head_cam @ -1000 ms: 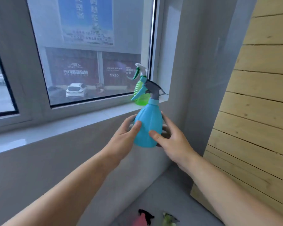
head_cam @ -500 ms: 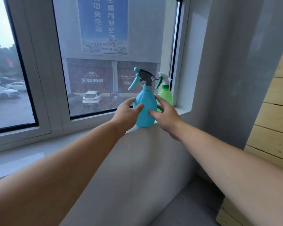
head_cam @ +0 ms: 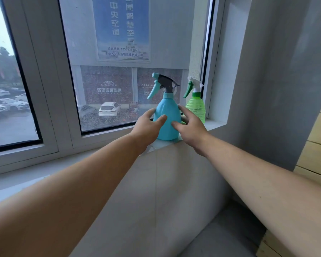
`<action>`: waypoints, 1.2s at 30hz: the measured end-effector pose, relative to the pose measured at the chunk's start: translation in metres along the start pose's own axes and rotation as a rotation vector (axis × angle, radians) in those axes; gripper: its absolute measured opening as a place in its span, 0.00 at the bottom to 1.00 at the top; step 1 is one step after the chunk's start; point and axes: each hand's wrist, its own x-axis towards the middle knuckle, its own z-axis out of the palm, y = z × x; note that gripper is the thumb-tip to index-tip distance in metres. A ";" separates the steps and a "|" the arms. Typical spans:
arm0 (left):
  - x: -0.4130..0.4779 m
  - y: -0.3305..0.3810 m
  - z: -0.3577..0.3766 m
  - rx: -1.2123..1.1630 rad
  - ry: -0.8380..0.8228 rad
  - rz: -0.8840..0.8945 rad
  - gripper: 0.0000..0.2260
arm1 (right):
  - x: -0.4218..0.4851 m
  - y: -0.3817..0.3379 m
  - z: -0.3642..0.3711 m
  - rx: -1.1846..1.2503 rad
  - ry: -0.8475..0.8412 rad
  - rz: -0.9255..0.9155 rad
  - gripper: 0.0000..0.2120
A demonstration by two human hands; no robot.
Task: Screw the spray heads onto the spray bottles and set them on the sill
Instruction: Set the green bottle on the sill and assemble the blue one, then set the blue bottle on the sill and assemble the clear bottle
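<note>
Blue spray bottle (head_cam: 167,119) stands upright on the sill (head_cam: 212,124), right of frame centre, base down near the sill's front edge. Only one view, the head camera, so we go through that.

Our left hand (head_cam: 146,127) sits on the bottle's left flank, thumb across the front, fingers curled round the far side. Our right hand (head_cam: 190,125) mirrors it on the right flank, thumb tip on the front, fingers spread up along the side. Both hands touch the bottle body and cup it between them; we cannot tell how firmly they press. The thumbs sit near each other on the front face but do not meet.

Spray head (head_cam: 163,85) is on the blue bottle's neck: grey top, blue trigger pointing to frame left. Whether the collar is fully tight we cannot tell.

Green spray bottle (head_cam: 195,106) stands just right of the blue one, further back, close to the window frame (head_cam: 209,58) in the corner. It carries a white head with green trigger, also pointing left. Our right-hand fingers overlap its lower left part; contact unclear.

Both forearms enter from the bottom corners and converge on the bottle. Behind the glass, upper centre, a blue poster (head_cam: 120,28); parked cars (head_cam: 108,109) at left and centre. Wooden panelling (head_cam: 319,145) at right edge.
</note>
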 end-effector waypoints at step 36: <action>-0.174 -0.219 0.219 0.428 -0.684 -0.486 0.31 | -0.254 0.306 -0.132 -0.313 0.063 0.724 0.10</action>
